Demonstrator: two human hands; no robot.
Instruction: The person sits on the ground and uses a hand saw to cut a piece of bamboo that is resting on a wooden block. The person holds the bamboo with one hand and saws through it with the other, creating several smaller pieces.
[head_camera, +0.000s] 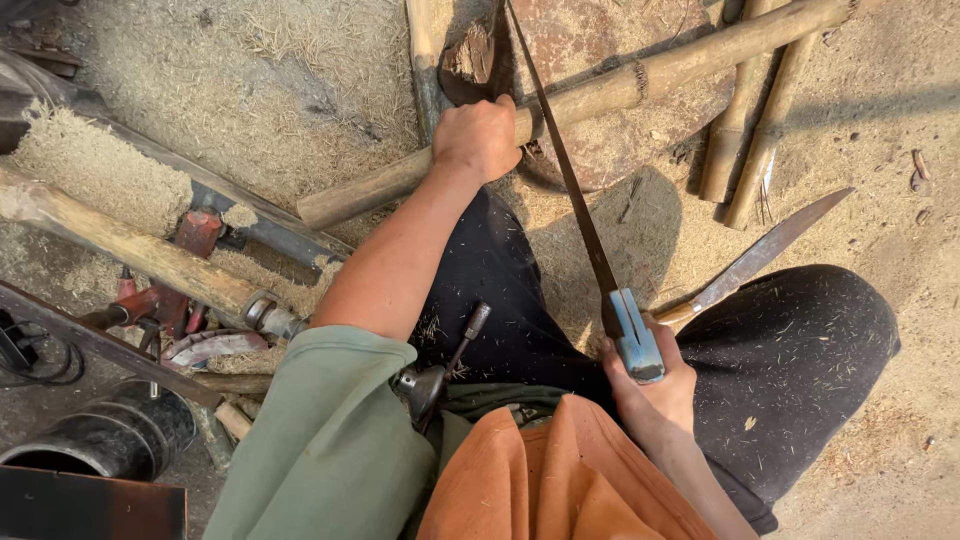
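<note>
Both hands were busy: the left hand (478, 137) gripped a bamboo pole (600, 95) lying across the sawdust-strewn ground, while the right hand (652, 385) clasped the blue-handled saw (575, 190) resting on it.

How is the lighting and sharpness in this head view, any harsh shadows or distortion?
Head view: hard sunlight, with a dark shadow on the ground beside the saw; left hand on the bamboo pole and right hand are sharp; wide-angle bending toward the edges; no strong glare.
</note>
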